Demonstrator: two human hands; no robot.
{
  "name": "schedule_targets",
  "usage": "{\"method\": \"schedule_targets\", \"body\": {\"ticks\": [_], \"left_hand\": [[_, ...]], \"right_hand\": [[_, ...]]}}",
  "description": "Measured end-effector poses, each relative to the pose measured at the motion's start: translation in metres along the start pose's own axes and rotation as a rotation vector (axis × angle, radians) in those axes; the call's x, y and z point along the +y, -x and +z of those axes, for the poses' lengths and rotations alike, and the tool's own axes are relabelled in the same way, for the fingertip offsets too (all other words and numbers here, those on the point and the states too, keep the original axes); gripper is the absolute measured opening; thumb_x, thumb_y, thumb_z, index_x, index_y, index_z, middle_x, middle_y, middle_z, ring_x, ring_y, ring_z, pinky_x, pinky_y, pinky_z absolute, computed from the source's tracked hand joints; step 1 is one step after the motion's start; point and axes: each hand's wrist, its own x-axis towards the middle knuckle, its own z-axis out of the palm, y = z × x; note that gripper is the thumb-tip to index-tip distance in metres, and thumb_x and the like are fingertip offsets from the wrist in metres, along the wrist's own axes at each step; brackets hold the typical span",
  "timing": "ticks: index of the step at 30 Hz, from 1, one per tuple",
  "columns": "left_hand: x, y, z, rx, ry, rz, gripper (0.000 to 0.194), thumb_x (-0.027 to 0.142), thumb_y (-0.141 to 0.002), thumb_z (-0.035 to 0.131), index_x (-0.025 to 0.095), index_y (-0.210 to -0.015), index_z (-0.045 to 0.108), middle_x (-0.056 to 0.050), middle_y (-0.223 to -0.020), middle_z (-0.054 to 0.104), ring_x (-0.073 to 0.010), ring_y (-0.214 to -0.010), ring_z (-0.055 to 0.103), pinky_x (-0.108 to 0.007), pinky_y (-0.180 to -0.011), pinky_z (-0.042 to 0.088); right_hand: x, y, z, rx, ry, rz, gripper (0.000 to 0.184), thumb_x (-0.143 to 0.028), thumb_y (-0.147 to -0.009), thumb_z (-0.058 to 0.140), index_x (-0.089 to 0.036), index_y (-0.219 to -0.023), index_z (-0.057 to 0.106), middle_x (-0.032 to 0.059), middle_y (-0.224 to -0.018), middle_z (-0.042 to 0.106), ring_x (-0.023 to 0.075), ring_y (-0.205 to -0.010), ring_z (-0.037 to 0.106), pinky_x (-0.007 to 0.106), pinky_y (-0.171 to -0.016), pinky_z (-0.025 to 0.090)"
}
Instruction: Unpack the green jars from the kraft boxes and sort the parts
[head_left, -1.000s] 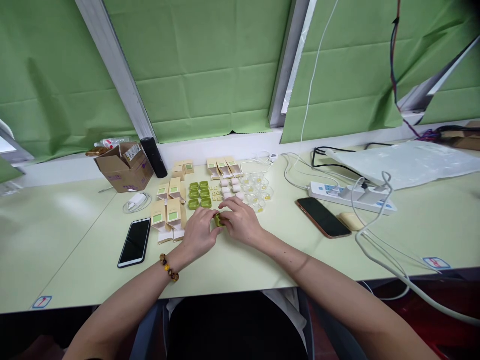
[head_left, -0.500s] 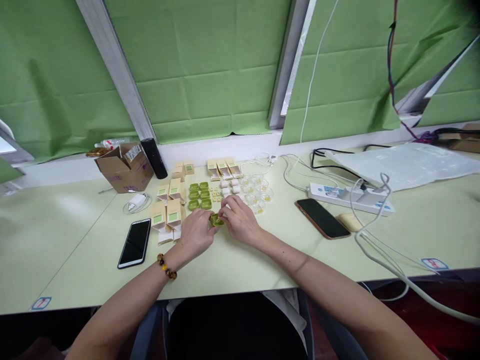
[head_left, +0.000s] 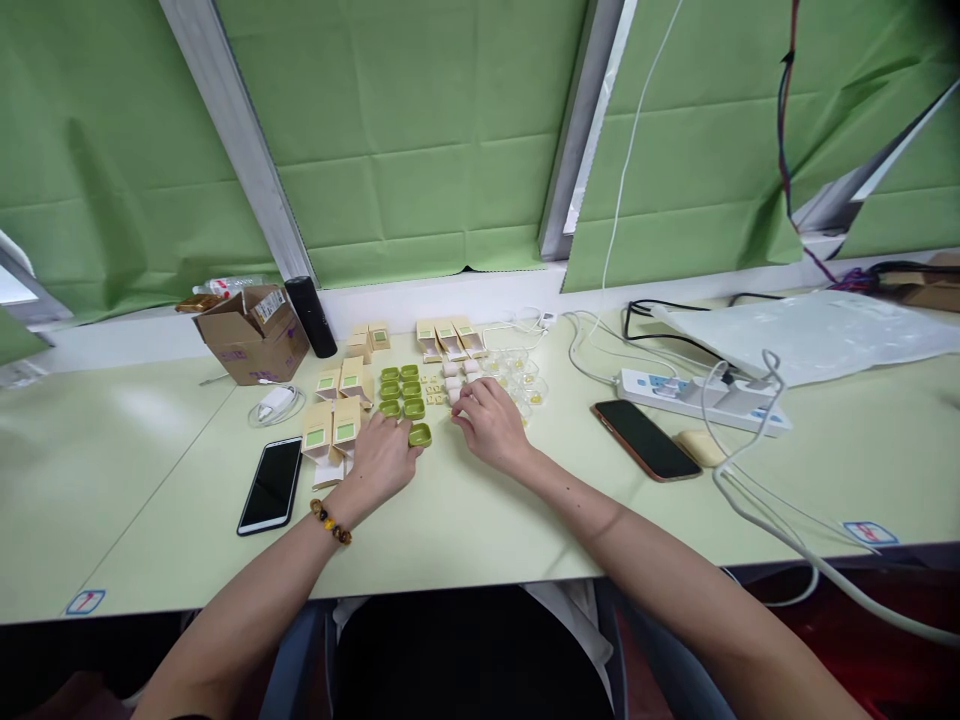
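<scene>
A small green tray (head_left: pixel 420 436) is at the fingertips of my left hand (head_left: pixel 381 462), whose thumb and index finger close on its left edge. More small green trays (head_left: pixel 413 390) stand in two columns just beyond. To the right, my right hand (head_left: pixel 491 425) has its fingers curled and pressed together close above the table; whether anything is between the fingertips is hidden. Near those fingers are pale pink cylinders (head_left: pixel 451 370) and tiny yellowish pieces (head_left: pixel 433 390). Clear plastic cups (head_left: pixel 532 385) with yellow bits inside lie behind my right hand, partly covered by it.
Open cream cartons (head_left: pixel 346 420) stand left of the trays, with more cartons (head_left: pixel 448 337) behind. A phone (head_left: pixel 270 485) lies at left, another phone (head_left: pixel 646 438) at right beside a power strip (head_left: pixel 697 395) with loose cables. A cardboard box (head_left: pixel 255 340) stands at the back left.
My hands have moved apart. The left hand and the green tray shifted slightly left, while the right hand left the tray and moved right toward the pink cylinders.
</scene>
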Motion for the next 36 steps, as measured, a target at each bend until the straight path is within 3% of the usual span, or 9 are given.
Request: {"method": "schedule_targets", "body": {"ticks": [8, 14, 26, 30, 36], "left_hand": [[0.002, 0.002, -0.002, 0.053, -0.044, 0.024, 0.021, 0.029, -0.091, 0.069, 0.018, -0.108, 0.071, -0.017, -0.103, 0.075, -0.0394, -0.112, 0.064, -0.049, -0.092, 0.049], [0.001, 0.001, -0.002, 0.068, -0.021, 0.023, 0.015, 0.029, -0.090, 0.071, 0.018, -0.101, 0.072, -0.017, -0.101, 0.075, -0.0397, -0.111, 0.064, -0.050, -0.093, 0.048], [0.001, 0.001, -0.002, 0.053, -0.030, 0.023, 0.010, 0.025, -0.091, 0.070, 0.018, -0.098, 0.070, -0.017, -0.100, 0.076, -0.0393, -0.110, 0.064, -0.050, -0.091, 0.048], [0.001, 0.001, -0.001, 0.052, -0.033, 0.028, 0.012, 0.025, -0.091, 0.069, 0.018, -0.100, 0.070, -0.017, -0.101, 0.076, -0.0398, -0.110, 0.064, -0.051, -0.091, 0.047], [0.001, 0.002, -0.001, 0.052, -0.020, 0.023, 0.011, 0.024, -0.091, 0.070, 0.018, -0.100, 0.071, -0.017, -0.099, 0.076, -0.0400, -0.109, 0.065, -0.051, -0.089, 0.048]], "right_hand": [[0.002, -0.025, 0.026, -0.213, 0.185, -0.060, 0.020, -0.012, -0.096, 0.063, -0.018, -0.094, 0.082, 0.0147, -0.111, 0.071, 0.0315, -0.114, 0.049, 0.045, -0.094, 0.037], [0.000, -0.032, 0.041, -0.247, 0.231, -0.048, 0.022, -0.011, -0.093, 0.063, -0.016, -0.096, 0.084, 0.0171, -0.108, 0.072, 0.0326, -0.113, 0.048, 0.046, -0.094, 0.036], [0.000, -0.031, 0.044, -0.273, 0.234, -0.043, 0.021, -0.014, -0.095, 0.061, -0.014, -0.095, 0.082, 0.0170, -0.109, 0.071, 0.0318, -0.112, 0.049, 0.046, -0.093, 0.036], [-0.003, -0.034, 0.031, -0.236, 0.212, -0.034, 0.016, -0.014, -0.093, 0.065, -0.015, -0.094, 0.081, 0.0160, -0.109, 0.071, 0.0321, -0.113, 0.050, 0.046, -0.092, 0.036], [-0.004, -0.022, -0.019, -0.120, 0.097, -0.008, 0.018, -0.015, -0.097, 0.059, -0.017, -0.090, 0.075, 0.0150, -0.103, 0.072, 0.0302, -0.102, 0.055, 0.041, -0.080, 0.037]]}}
